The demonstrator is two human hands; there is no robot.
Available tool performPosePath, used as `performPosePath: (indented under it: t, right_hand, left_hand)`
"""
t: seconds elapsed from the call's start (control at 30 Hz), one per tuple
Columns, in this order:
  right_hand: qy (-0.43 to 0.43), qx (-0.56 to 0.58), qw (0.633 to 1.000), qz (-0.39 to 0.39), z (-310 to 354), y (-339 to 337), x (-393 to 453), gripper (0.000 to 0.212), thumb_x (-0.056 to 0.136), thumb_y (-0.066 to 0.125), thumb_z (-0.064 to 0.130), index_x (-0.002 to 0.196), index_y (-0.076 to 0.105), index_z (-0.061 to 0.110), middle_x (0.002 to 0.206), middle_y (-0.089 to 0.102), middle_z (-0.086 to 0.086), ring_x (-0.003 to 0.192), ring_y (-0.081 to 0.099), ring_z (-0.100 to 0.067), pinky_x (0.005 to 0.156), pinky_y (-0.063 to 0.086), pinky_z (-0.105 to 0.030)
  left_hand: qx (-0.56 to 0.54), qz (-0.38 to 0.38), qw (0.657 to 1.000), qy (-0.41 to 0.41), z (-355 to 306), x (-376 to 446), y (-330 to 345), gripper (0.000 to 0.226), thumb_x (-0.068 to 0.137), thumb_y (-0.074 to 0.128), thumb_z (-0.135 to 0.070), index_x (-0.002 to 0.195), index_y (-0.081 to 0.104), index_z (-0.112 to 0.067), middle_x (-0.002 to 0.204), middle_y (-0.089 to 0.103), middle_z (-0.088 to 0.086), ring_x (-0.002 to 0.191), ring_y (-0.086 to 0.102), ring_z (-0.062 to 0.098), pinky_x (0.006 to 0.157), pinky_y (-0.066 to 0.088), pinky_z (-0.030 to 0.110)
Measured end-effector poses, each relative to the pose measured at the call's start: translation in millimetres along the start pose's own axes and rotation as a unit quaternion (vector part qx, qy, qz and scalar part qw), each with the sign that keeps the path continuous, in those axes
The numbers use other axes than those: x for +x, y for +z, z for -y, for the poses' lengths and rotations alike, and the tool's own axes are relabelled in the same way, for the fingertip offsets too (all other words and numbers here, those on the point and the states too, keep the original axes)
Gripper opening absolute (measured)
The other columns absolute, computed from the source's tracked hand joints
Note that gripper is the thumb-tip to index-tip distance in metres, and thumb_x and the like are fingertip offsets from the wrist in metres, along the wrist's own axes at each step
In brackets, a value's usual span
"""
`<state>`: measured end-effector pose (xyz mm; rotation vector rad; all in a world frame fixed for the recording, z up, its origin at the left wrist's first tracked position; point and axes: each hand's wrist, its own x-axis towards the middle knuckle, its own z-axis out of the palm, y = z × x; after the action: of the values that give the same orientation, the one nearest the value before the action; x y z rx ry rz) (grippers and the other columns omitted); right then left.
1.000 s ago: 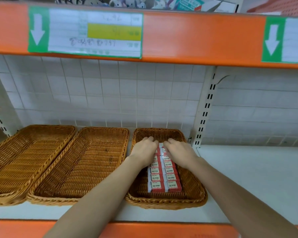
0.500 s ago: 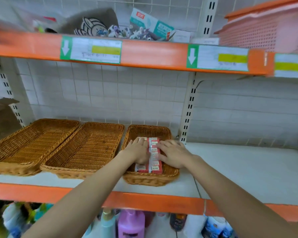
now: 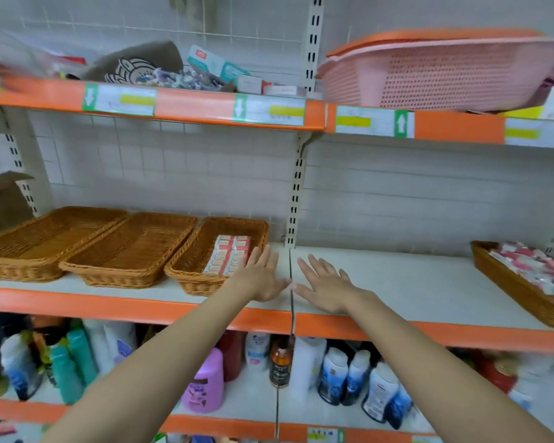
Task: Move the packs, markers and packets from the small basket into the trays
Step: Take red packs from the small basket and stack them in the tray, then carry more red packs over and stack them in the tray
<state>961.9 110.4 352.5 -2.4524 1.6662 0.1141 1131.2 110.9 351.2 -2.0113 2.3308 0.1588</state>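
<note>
Both hands empty, fingers spread: left hand [image 3: 263, 276], right hand [image 3: 325, 287] held over shelf [image 3: 397, 282]. Packs [image 3: 229, 255] lined up in tray [image 3: 186, 273], guessing for tidiness.

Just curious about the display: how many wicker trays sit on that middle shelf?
4: an empty left tray, an empty second tray, a third holding packs, and one at far right, partly cut off.

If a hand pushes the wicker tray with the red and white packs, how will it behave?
The wicker tray probably slides easily on the smooth shelf. Its weave looks stiff, so it should keep shape. The packs sit to one side, so it may turn slightly.
</note>
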Motion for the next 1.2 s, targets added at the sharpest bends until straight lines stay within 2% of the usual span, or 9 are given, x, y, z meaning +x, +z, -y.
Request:
performPosePath:
  t: [0.3,0.57,0.67,1.0,1.2]
  right_hand:
    - [0.057,0.02,0.996,-0.063,-98,6,-51,0.068,0.1,0.021,0.057,0.154,-0.007,0.027,0.161,-0.015,0.002,0.148,-0.013,-0.016,0.119,-0.002,-0.047]
    - [0.17,0.007,0.985,0.001,-200,-1,-60,0.072,0.097,0.018,0.062,0.152,-0.015,0.029,0.159,-0.022,0.001,0.147,-0.018,-0.021,0.117,-0.006,-0.053]
    - [0.201,-0.006,0.98,-0.012,-241,-19,-56,0.071,0.099,0.018,0.06,0.153,-0.013,0.028,0.16,-0.018,0.0,0.148,-0.015,-0.02,0.118,-0.005,-0.051]
    - [0.251,-0.015,0.966,-0.068,-347,-29,-76,0.068,0.1,0.017,0.057,0.154,-0.011,0.025,0.16,-0.021,0.0,0.148,-0.016,-0.021,0.117,-0.005,-0.051]
    - [0.269,-0.013,0.96,-0.071,-419,-27,-93,0.068,0.1,0.017,0.057,0.154,-0.008,0.025,0.161,-0.015,-0.002,0.149,-0.012,-0.022,0.117,-0.004,-0.052]
  left_hand:
    - [0.027,0.008,0.997,0.072,-103,27,4,0.073,0.1,0.019,-0.056,0.152,-0.012,-0.015,0.159,-0.019,0.006,0.147,-0.016,0.027,0.12,-0.006,0.044]
    - [0.021,0.01,0.987,0.156,-194,96,1,0.073,0.099,0.018,-0.057,0.152,-0.013,-0.017,0.159,-0.019,0.005,0.147,-0.014,0.027,0.119,-0.005,0.044]
    - [0.007,-0.009,0.983,0.184,-228,128,-8,0.073,0.1,0.019,-0.056,0.152,-0.011,-0.016,0.16,-0.014,0.008,0.148,-0.011,0.028,0.119,-0.004,0.044]
    - [0.018,-0.002,0.962,0.272,-342,191,-17,0.072,0.1,0.017,-0.055,0.152,-0.012,-0.015,0.16,-0.013,0.006,0.148,-0.012,0.024,0.119,-0.007,0.04]
    - [0.011,-0.011,0.953,0.303,-415,211,-6,0.074,0.099,0.019,-0.057,0.153,-0.008,-0.014,0.161,-0.01,0.006,0.148,-0.009,0.024,0.12,-0.005,0.041]
